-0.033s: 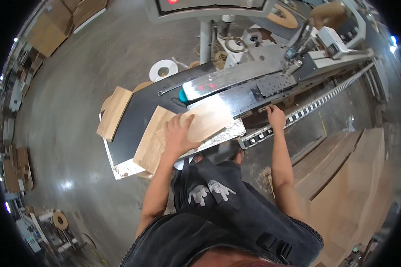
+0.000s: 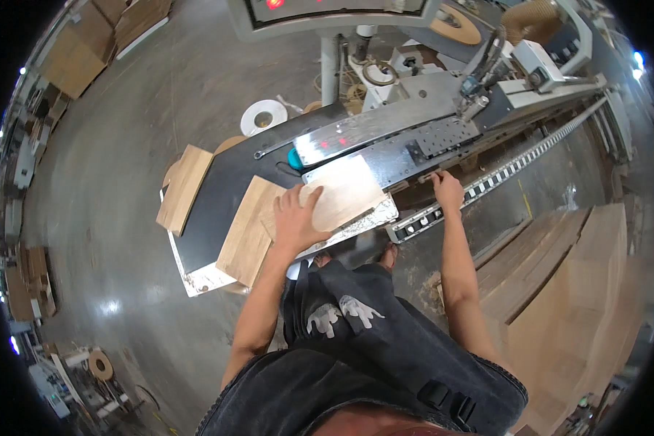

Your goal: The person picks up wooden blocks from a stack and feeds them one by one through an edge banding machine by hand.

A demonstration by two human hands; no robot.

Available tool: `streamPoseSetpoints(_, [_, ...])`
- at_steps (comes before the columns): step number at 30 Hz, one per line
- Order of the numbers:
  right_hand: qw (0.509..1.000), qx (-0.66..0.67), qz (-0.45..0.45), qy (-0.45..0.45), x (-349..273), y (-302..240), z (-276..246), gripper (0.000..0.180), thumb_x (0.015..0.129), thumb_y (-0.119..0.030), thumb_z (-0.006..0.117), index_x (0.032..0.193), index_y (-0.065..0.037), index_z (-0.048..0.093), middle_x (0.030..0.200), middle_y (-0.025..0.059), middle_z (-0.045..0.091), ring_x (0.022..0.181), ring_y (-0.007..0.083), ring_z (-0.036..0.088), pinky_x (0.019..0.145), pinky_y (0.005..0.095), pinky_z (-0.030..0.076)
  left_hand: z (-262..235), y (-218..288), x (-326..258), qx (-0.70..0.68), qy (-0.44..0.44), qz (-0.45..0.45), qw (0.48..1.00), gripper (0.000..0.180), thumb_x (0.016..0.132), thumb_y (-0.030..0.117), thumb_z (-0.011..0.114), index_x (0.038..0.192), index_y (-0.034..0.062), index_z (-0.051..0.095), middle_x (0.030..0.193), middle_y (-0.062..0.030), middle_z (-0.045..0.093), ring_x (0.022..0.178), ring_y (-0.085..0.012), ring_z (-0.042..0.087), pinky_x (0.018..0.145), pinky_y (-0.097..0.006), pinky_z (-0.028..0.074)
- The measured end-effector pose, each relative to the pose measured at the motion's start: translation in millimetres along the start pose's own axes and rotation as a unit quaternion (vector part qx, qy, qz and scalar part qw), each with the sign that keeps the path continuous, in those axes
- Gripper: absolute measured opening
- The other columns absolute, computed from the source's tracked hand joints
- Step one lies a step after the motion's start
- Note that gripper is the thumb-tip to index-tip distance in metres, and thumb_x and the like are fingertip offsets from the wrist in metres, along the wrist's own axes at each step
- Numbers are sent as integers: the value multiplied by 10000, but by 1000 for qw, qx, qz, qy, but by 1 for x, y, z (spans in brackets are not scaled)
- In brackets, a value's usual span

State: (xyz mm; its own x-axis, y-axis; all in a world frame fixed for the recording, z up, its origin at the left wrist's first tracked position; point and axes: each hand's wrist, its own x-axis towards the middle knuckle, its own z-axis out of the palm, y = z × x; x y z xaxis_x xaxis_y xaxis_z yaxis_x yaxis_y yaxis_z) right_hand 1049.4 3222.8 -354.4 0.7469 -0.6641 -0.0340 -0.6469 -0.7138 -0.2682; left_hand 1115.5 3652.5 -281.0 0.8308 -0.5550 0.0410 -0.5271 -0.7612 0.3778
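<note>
A workshop with a bare grey concrete floor (image 2: 123, 218), dusty with sawdust near the machine. Nearest, to the person's right, low stacks of pale boards (image 2: 581, 291) lie on the floor.

The person stands at a dark table (image 2: 218, 211) at the front of a long machine (image 2: 443, 123). The left hand (image 2: 296, 218) lies flat, fingers spread, on a pale wood panel (image 2: 341, 192) that rests on the table's metal edge and points in toward the machine. Under and beside it, to the left, lies a second panel (image 2: 247, 232), and another plank (image 2: 184, 187) overhangs the table's far left edge. The right hand (image 2: 447, 190) reaches out to the machine's front, just above a toothed metal rail (image 2: 501, 174); its fingers curl over the edge there, though whether they grip anything I cannot tell.

Past the panel sits a teal object (image 2: 296, 158) and a shiny metal plate (image 2: 356, 134) with red light reflected in it. Farther off, a white roll (image 2: 263, 116) of tape lies on the floor beside a grey post (image 2: 330, 69), and brown boards (image 2: 73, 62) are stacked at the far left.
</note>
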Motion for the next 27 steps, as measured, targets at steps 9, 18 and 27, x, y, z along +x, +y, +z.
streamPoseSetpoints(9, [998, 28, 19, 46, -5, 4, -6, 261, 1021, -308, 596, 1153, -134, 740, 1001, 171, 772, 939, 395, 731, 820, 505, 581, 64, 64, 69, -7, -2, 87, 996, 990, 592, 425, 923, 1483, 211, 549, 1555, -265, 386, 1465, -473, 324, 1196, -676, 218])
streamPoseSetpoints(18, [998, 48, -2, 39, -4, 1, -9, 251, 1011, -252, 605, 1143, -79, 729, 994, 188, 769, 903, 382, 735, 804, 495, 583, 81, 85, 110, 8, -28, 100, 995, 835, 725, 344, 907, 1474, 201, 567, 1640, -232, 337, 1520, -475, 287, 1217, -657, 254])
streamPoseSetpoints(27, [986, 112, -10, 119, -16, -7, 2, 254, 929, -147, 652, 1137, -29, 738, 1165, 188, 731, 1045, 378, 676, 936, 498, 529, 73, 103, 129, 16, -62, 62, 996, 830, 746, 338, 893, 1494, 205, 556, 1657, -231, 321, 1534, -478, 271, 1208, -677, 259])
